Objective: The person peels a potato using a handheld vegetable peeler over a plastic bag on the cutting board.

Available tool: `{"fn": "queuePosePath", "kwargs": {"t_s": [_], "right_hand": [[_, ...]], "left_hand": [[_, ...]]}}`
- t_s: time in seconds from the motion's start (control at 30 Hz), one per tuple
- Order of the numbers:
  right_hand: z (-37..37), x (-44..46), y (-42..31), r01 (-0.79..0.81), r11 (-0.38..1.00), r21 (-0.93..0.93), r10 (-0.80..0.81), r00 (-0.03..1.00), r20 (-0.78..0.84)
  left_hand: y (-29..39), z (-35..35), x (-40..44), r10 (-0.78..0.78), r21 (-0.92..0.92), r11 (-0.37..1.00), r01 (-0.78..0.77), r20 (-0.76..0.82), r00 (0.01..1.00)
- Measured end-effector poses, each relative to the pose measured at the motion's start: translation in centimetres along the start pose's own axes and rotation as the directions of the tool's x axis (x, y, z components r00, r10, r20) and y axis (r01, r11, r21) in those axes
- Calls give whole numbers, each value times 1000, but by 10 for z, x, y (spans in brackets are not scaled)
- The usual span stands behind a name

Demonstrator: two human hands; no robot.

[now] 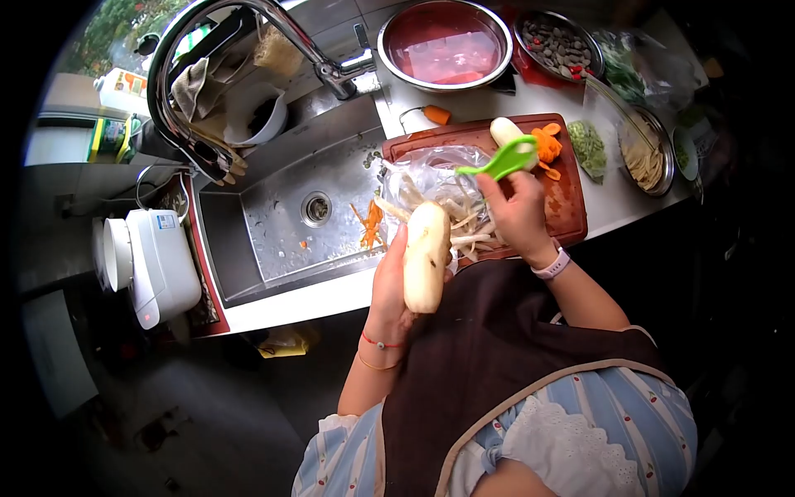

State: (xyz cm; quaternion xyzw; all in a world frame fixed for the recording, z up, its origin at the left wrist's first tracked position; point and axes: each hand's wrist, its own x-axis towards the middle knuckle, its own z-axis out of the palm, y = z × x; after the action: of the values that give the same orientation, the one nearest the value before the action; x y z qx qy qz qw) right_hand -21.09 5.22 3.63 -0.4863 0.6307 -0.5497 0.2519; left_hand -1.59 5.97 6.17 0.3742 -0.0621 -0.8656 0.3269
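Observation:
A pale, peeled root segment (pixel 426 258) with a few dark spots stands upright in my left hand (pixel 389 286), whose fingers wrap round its side. My right hand (pixel 519 211) grips a green peeler (pixel 507 159) to the upper right of the root. Below both hands, pale peelings (pixel 474 236) lie on and around a clear plastic bag (pixel 443 159) on the brown cutting board (pixel 567 207). Another pale piece (pixel 505 131) and sliced carrot (pixel 546 144) are at the board's back.
The steel sink (pixel 277 195) with carrot peelings (pixel 370 225) is at left, under a curved faucet (pixel 331 76). Behind the board are a carrot end (pixel 436 114), a metal basin (pixel 445 73) and a bowl of clams (pixel 556 50). A white appliance (pixel 166 269) stands far left.

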Motion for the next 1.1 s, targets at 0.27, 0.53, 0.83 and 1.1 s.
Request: {"fn": "queuePosePath", "kwargs": {"t_s": [0.27, 0.53, 0.83, 1.1], "right_hand": [[-15, -24, -65, -545, 762, 350, 345, 799, 493], [-9, -14, -59, -561, 702, 438, 266, 778, 569], [-4, -1, -24, -332, 878, 344, 227, 923, 311], [-14, -6, -57, -456, 761, 461, 308, 880, 362]], "left_hand": [[2, 17, 12, -38, -70, 997, 44, 84, 996], [-7, 17, 3, -32, -17, 999, 32, 37, 999], [1, 18, -9, -3, -3, 1000, 3, 12, 1000], [6, 31, -6, 291, 407, 868, -284, 46, 956]]}}
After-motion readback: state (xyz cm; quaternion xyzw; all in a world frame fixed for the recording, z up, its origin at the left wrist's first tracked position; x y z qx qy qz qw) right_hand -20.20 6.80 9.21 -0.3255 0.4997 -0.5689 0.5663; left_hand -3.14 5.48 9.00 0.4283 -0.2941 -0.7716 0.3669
